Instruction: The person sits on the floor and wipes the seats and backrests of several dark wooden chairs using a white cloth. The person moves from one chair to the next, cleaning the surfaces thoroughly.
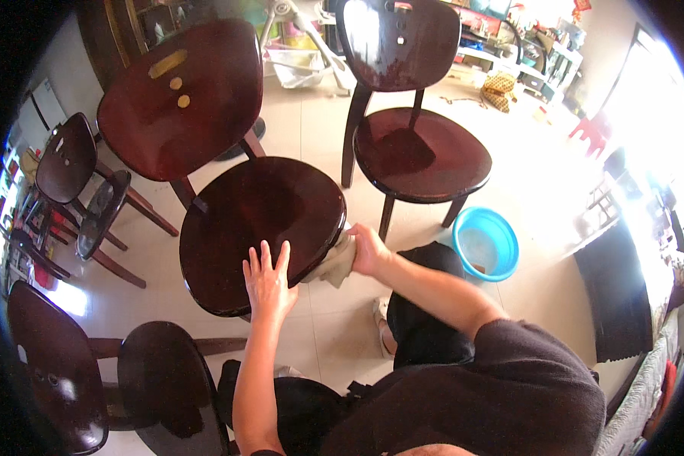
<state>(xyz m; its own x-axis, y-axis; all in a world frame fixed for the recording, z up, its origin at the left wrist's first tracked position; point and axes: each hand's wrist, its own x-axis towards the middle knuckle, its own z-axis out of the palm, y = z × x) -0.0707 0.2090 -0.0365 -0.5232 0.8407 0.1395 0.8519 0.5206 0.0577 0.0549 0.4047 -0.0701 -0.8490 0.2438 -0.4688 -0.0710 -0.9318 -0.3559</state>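
Before me stands a dark red-brown wooden chair, its round glossy seat [251, 199] close to my knees and its backrest [188, 114] on the far side. My left hand [268, 282] rests with spread fingers on the seat's near edge and holds nothing. At the seat's right rim, my right hand [367, 251] grips a pale beige cloth [333, 262]. The cloth lies against the edge and hangs below it; part of it is hidden by the seat and my fingers.
A blue plastic basin [485, 244] with cloudy liquid stands on the tiled floor [319, 336] to the right. Matching chairs surround me: one behind the basin [422, 154], one far left [68, 159], one near left [159, 387]. A dark mat [613, 296] lies at right.
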